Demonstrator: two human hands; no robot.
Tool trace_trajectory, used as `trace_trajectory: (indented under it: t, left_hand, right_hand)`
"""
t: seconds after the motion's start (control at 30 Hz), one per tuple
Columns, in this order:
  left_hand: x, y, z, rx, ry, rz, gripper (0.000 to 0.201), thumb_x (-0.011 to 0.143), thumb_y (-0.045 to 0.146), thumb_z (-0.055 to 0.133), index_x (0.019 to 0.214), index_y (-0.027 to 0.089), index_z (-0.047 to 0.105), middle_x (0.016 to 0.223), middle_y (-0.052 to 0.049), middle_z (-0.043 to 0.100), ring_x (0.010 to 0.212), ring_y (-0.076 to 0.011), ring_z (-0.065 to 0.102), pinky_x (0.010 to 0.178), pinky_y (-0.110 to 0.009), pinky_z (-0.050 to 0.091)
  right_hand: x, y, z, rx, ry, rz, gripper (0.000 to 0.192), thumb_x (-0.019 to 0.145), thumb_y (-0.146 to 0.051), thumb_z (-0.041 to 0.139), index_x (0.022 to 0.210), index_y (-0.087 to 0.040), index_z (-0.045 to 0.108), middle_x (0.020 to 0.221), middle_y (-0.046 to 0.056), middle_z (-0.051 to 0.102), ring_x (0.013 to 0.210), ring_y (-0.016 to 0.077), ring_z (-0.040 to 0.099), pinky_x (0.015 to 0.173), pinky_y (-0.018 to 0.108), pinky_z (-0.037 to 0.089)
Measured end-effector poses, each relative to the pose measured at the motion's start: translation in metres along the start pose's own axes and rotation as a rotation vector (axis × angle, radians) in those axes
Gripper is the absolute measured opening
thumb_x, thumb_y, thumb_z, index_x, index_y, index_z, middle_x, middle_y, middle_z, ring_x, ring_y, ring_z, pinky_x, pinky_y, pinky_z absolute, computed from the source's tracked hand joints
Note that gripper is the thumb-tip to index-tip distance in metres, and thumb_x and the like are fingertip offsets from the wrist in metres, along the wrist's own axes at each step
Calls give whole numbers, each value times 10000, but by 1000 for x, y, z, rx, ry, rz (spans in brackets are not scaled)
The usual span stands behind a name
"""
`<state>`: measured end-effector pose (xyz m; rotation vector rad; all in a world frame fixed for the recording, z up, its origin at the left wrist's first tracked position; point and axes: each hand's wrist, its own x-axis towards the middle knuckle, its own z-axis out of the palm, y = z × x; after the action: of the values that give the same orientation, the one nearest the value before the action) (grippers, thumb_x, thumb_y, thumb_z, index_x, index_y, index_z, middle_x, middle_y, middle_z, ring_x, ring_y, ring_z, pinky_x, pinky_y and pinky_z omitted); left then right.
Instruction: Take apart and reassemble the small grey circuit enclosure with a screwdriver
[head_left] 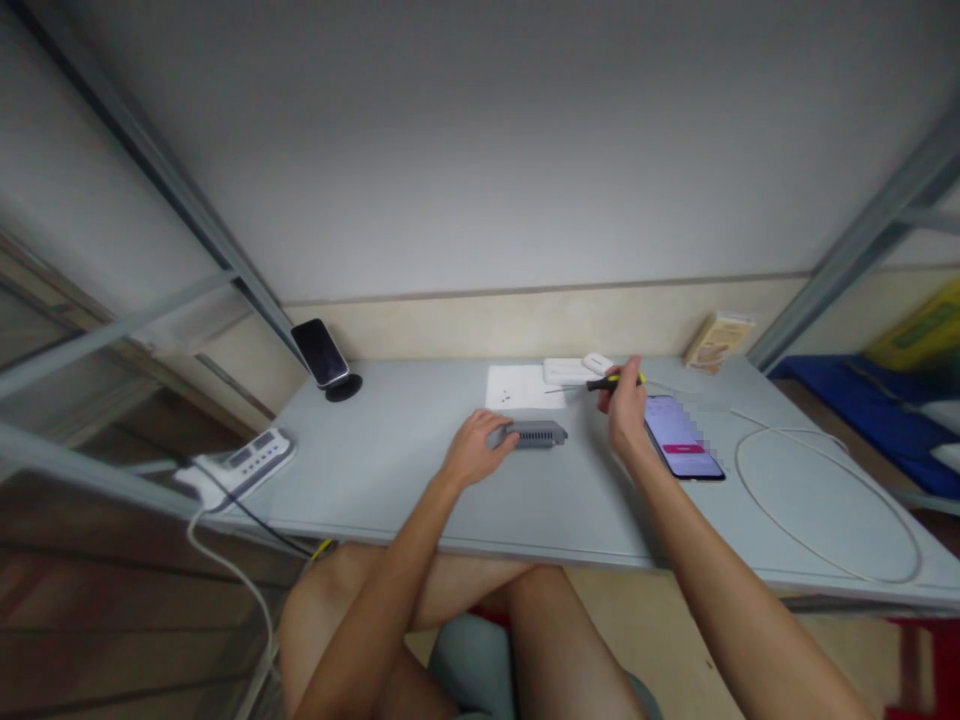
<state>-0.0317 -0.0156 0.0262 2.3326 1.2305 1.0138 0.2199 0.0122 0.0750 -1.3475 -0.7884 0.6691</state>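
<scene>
Two hands work over a pale grey desk, and the scene reads from its left edge, where a white power strip lies with its cords trailing off the front. Behind it a dark phone on a stand leans toward the wall. Near the middle, the left hand is closed around the left end of a small grey box with a row of ports along its front face, pinning it flat on the desk. It looks like a rigid, light casing, likely to skid on the smooth top unless held by its ends as it is now. Just behind it lies a white sheet of paper. The right hand is wrapped around the handle of a screwdriver, shaft pointing left above the paper. Beside that wrist lies a lit smartphone, then a looped white cable farther right.
</scene>
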Motion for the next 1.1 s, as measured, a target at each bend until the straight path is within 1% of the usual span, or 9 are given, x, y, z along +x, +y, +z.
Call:
trace_trajectory:
  t: [0.1, 0.23, 0.33, 0.43, 0.53, 0.73, 0.9, 1.0, 1.1]
  left_hand:
    - [6, -5, 3, 26, 41, -67, 364, 1041, 423, 454, 948, 195, 721, 978, -84, 713, 1011, -227, 597, 972, -409, 504]
    - [12, -12, 6, 57, 54, -189, 527, 1065, 477, 338, 731, 193, 632, 789, -64, 637, 879, -217, 566, 901, -395, 499]
    - [14, -16, 6, 46, 54, -208, 575, 1070, 502, 285, 723, 190, 622, 777, -62, 644, 843, -211, 577, 885, -387, 501]
    - [20, -22, 4, -28, 84, -269, 630, 1086, 456, 180, 838, 177, 688, 814, -62, 688, 816, -192, 622, 832, -346, 518]
    - [38, -32, 3, -119, 174, -359, 528, 1066, 422, 306, 886, 177, 737, 833, -48, 719, 800, -174, 660, 786, -301, 521]
    - [79, -53, 9, -95, 233, -324, 301, 983, 292, 489, 881, 180, 750, 866, -35, 709, 774, -150, 610, 758, -269, 490]
    - [76, -57, 12, -55, 234, -273, 212, 968, 273, 553, 909, 203, 744, 863, -35, 683, 849, -179, 584, 863, -319, 490]
    - [69, -58, 13, -36, 173, -214, 142, 943, 265, 624, 992, 210, 746, 927, -42, 686, 954, -200, 597, 957, -359, 483]
    - [66, -59, 14, 33, 89, -160, 220, 932, 296, 677, 1129, 212, 728, 1009, -58, 679, 1044, -225, 587, 1004, -394, 473]
  right_hand:
    - [0, 11, 17, -12, -173, -31, 575, 785, -806, 532, 752, -231, 526, 545, -47, 481, 521, 142, 446, 538, 284, 382]
    - [-11, 26, 34, -50, -323, -106, 577, 687, -758, 673, 801, -194, 643, 682, 14, 645, 679, 175, 566, 696, 318, 469]
    - [-15, 34, 38, -54, -357, -102, 591, 663, -732, 705, 867, -178, 685, 762, 43, 698, 758, 200, 609, 778, 349, 484]
    - [-15, 39, 38, -75, -379, -102, 587, 670, -714, 717, 904, -176, 708, 812, 57, 721, 785, 209, 624, 795, 358, 486]
    - [-15, 42, 37, -103, -391, -104, 578, 684, -711, 718, 909, -179, 724, 829, 63, 730, 759, 209, 628, 751, 348, 489]
    - [-16, 47, 37, -143, -400, -104, 543, 755, -703, 676, 927, -190, 718, 778, 48, 708, 695, 204, 618, 678, 326, 484]
    - [-16, 45, 37, -157, -354, -88, 519, 796, -683, 636, 927, -185, 705, 772, 49, 707, 684, 199, 608, 671, 319, 481]
    - [-18, 41, 36, -148, -319, -62, 503, 799, -677, 629, 907, -189, 688, 763, 54, 705, 694, 212, 615, 662, 325, 487]
    - [-20, 38, 36, -130, -317, -40, 472, 815, -664, 617, 875, -199, 672, 718, 42, 686, 675, 216, 615, 651, 329, 492]
